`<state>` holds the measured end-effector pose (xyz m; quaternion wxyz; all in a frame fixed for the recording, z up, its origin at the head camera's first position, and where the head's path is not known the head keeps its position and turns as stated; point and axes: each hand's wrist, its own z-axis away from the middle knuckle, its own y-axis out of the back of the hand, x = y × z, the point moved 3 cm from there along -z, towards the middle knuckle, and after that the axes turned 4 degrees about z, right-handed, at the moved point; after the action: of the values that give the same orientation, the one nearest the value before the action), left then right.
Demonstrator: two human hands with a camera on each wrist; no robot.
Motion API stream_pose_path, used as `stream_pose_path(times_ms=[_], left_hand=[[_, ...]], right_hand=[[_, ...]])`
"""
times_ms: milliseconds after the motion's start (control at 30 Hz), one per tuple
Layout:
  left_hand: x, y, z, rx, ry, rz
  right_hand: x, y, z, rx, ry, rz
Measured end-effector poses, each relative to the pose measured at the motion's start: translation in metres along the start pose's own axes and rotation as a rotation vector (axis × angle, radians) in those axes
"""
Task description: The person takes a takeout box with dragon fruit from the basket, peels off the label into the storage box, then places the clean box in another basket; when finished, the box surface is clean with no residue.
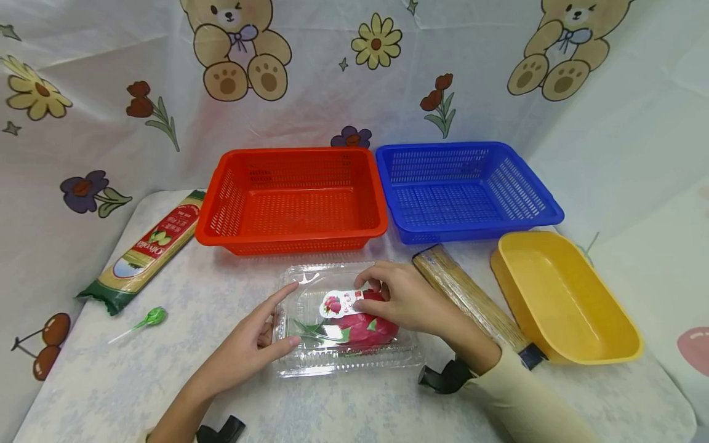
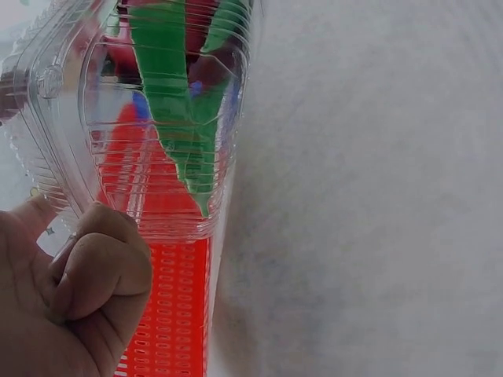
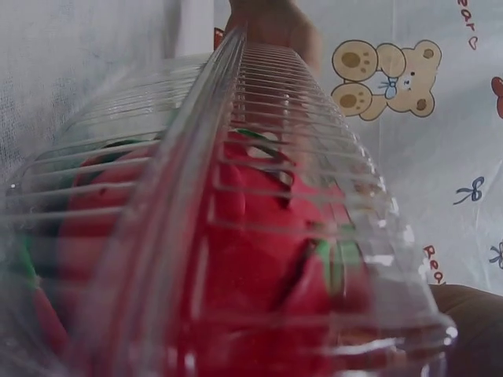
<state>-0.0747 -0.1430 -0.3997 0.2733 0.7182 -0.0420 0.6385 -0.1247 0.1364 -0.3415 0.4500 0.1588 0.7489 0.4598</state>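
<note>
A clear plastic clamshell box [image 1: 354,363] lies closed on the table, with a pink-red dragon fruit [image 1: 368,329] with green leaves inside. My left hand [image 1: 260,335] grips the box's left edge, thumb at the front of the lid and index finger along the far-left corner. Its other fingers curl at the box's edge in the left wrist view [image 2: 102,275]. Over the lid, my right hand [image 1: 404,295] has bent fingers and holds the right end of a white label [image 1: 336,304] printed with a dragon fruit. The thumb overlaps the label's lower right part.
Behind the box stand a red basket [image 1: 293,243] and a blue basket [image 1: 476,234]. At right are a yellow tub [image 1: 570,295] and a bundle of thin sticks [image 1: 471,295]. A pasta packet [image 1: 149,249] and a green lollipop [image 1: 155,316] lie at left.
</note>
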Motion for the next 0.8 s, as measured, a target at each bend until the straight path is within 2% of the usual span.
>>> stream_pose_path(times_ms=[300, 567, 667, 800], left_hand=[[-0.0009, 0.0012, 0.0018, 0.001, 0.011, -0.006], [0.0012, 0.0006, 0.0023, -0.012, -0.001, 0.012], [0.0011, 0.0004, 0.0020, -0.012, 0.003, 0.012], [-0.0007, 0.0000, 0.0005, -0.007, 0.005, 0.010]], right_hand=[[-0.0020, -0.0054, -0.0012, -0.022, 0.017, -0.030], [-0.0020, -0.0072, 0.0011, -0.040, 0.094, -0.146], [0.0008, -0.0070, 0.0002, -0.049, 0.092, -0.196], [0.0029, -0.0052, -0.0024, -0.067, 0.081, -0.212]])
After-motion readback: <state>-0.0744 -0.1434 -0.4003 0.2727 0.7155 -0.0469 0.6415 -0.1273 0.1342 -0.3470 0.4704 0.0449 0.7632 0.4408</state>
